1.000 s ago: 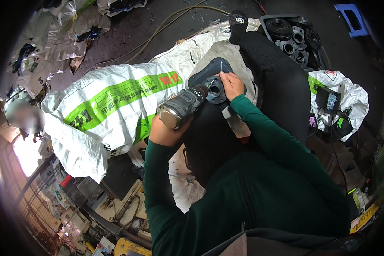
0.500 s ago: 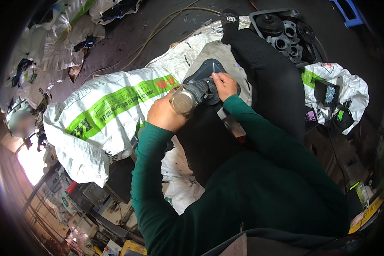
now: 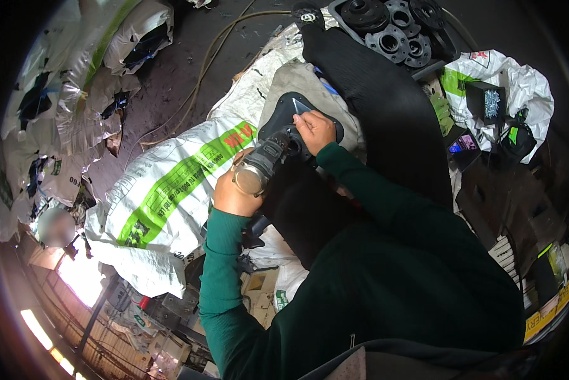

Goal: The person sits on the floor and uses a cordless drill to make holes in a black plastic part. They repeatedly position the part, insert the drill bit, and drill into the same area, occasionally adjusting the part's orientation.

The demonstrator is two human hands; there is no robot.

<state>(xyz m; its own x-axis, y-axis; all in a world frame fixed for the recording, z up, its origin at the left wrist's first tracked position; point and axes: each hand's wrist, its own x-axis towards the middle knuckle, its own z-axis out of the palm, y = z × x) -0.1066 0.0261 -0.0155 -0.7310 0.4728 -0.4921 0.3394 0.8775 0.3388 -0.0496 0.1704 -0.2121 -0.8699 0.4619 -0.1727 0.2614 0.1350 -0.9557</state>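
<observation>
My left hand (image 3: 232,194) is wrapped round a grey power drill (image 3: 270,157) with a round, pale rear end. The drill's nose points at the middle of a dark, rounded, roughly triangular plate (image 3: 283,109), which lies on a grey cloth (image 3: 284,78) over my lap. My right hand (image 3: 317,131) is closed beside the nose, thumb and fingertips pressed together over the plate. Whatever sits between those fingertips is too small to make out. The drill's tip is hidden by its own body and my fingers.
Beside my left arm lies a white and green woven sack (image 3: 170,190). A dark crate (image 3: 446,47) of black round flanged parts stands far right. Nearer is a black box of small screws (image 3: 492,104) on another white sack (image 3: 530,95). A hose (image 3: 203,69) crosses the dark floor.
The whole view has shifted, so the sack, the crate and my hands appear at new places. Both hands stay at the plate, the drill still in my left hand.
</observation>
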